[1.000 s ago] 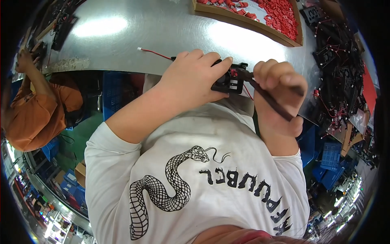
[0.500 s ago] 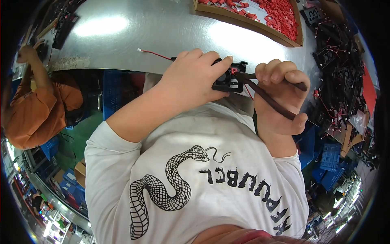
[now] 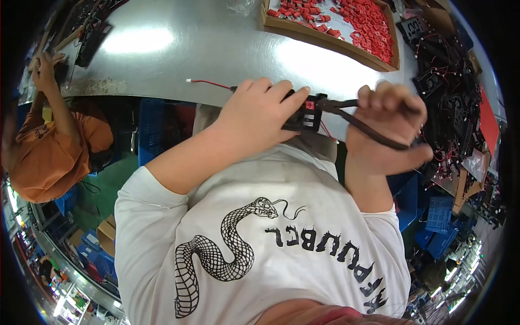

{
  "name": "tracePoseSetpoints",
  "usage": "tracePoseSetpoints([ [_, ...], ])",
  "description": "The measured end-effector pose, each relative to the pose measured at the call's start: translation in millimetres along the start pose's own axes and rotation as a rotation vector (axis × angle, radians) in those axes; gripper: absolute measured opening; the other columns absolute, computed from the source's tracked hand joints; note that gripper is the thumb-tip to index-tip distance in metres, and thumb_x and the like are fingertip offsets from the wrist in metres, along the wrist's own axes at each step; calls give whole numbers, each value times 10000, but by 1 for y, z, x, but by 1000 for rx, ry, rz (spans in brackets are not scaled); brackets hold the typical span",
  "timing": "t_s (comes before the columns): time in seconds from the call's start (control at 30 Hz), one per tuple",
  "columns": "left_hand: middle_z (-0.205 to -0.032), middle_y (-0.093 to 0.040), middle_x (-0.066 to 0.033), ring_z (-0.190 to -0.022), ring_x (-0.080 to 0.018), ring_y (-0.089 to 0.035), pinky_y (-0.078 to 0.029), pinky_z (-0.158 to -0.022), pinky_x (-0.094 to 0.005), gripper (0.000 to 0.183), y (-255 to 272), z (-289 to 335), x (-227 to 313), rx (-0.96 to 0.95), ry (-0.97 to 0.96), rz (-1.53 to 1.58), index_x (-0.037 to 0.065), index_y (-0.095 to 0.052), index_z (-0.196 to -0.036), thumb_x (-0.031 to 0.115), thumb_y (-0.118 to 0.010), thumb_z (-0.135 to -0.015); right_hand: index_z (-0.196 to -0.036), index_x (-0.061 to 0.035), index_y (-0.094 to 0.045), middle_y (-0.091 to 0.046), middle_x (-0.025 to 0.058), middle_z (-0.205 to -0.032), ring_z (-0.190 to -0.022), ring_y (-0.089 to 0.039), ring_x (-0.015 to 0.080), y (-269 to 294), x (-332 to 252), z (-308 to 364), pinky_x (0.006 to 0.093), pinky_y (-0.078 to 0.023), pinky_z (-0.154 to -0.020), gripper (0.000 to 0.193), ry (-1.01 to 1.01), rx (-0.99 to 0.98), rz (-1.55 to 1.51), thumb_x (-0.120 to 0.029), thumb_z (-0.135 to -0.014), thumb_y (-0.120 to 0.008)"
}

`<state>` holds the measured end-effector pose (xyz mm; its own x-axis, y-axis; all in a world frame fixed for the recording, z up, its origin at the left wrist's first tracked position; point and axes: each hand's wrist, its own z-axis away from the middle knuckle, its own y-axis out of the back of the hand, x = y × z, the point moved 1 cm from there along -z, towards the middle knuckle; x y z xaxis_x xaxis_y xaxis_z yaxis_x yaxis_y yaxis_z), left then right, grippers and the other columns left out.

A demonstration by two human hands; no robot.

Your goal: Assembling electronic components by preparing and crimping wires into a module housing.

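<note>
The person wears a white short-sleeved T-shirt (image 3: 260,249) printed with a black scaled snake (image 3: 222,254) and a row of black block letters. Both forearms are bare up to the left hand (image 3: 254,116) and the right hand (image 3: 387,130).

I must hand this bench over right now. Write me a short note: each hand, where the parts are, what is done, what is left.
Left hand: grips the small black plastic part with a red insert at the edge of the grey metal table.
Right hand: squeezes dark-handled pliers, tips at the part.
Red wire trails left on the table.
Cardboard tray of red pieces lies beyond.
Done: cannot tell. Left: the part is not yet set down.
</note>
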<state>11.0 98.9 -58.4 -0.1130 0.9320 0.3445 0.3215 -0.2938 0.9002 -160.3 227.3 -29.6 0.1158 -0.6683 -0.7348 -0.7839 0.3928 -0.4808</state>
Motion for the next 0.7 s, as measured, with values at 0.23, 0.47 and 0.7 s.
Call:
tracePoseSetpoints([
  [0.23,-1226,-682,-170,-1142,-376,-633,-485,-1025,-465,678,72,20,-90,28,215,-175,56,-672,-1261,232,-888,-643,-1276,-140,-626,-643,121,-1138,-1116,-558,314,58,-9,-13,445,-457,-929,702,113,-600,1131,-551,-756,-856],
  [0.47,-1547,-483,-161,-1376,-441,-461,-367,-1152,-541,736,121,111,-174,177,423,-679,156,-510,-1514,298,-775,-842,-1288,-130,-661,-646,97,-1334,-1313,-535,357,61,-22,-24,473,-433,-1096,699,-86,-437,1541,-413,-698,-904],
  [0.7,-1405,-577,-182,-1285,-413,-528,-396,-1091,-513,536,58,91,-105,255,194,-338,64,-631,-1344,156,-756,-831,-1317,-79,-641,-571,201,-1396,-1229,-611,409,186,-69,-106,464,-530,-1013,556,-506,207,2218,-393,-872,-750],
])
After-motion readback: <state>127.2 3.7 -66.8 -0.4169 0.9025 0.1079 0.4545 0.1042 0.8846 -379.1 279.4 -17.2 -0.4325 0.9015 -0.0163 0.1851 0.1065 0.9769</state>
